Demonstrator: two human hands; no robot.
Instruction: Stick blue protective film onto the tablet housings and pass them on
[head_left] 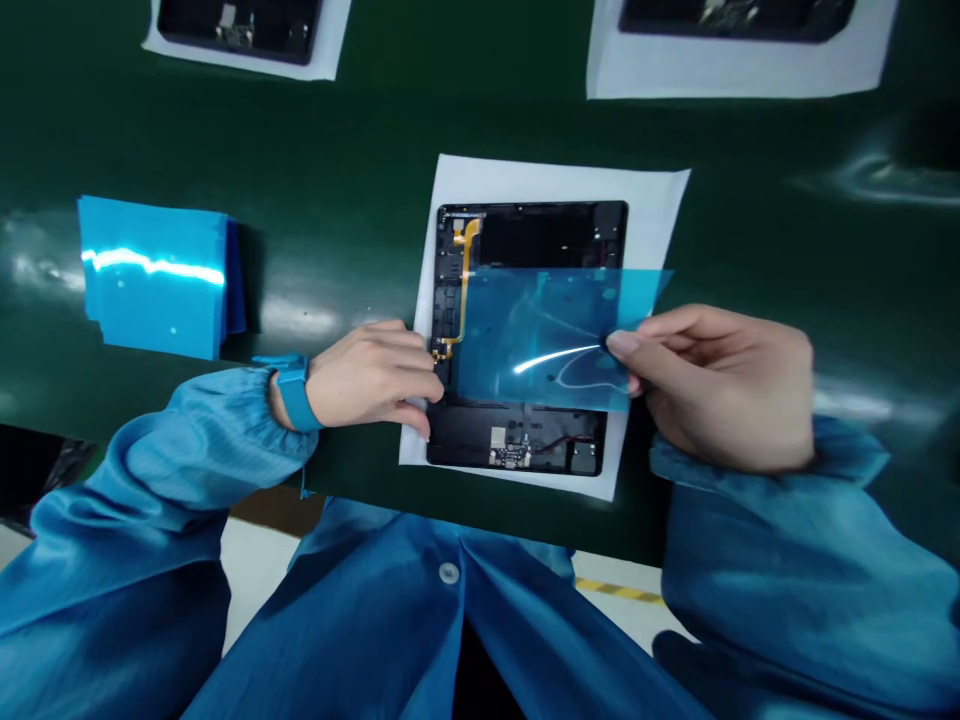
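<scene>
An open tablet housing [469, 432], black inside with a yellow ribbon cable and small circuit boards, lies on a white sheet [649, 205]. A clear blue plastic film [510, 315] covers its middle, and the film's right part sticks out past the housing. Thumb and fingers of my right hand [724, 380] pinch the film at its right side. My left hand [375, 378] grips the housing's left edge with curled fingers, the thumb lower down. Whether the film lies flat on the housing or hovers just above it, I cannot tell.
To the left, a stack of blue films [157, 310] lies on the green table mat [465, 115]. Two more open tablet housings on white sheets, one at the far left [292, 40] and one at the far right [810, 22], are cut off by the top of the view.
</scene>
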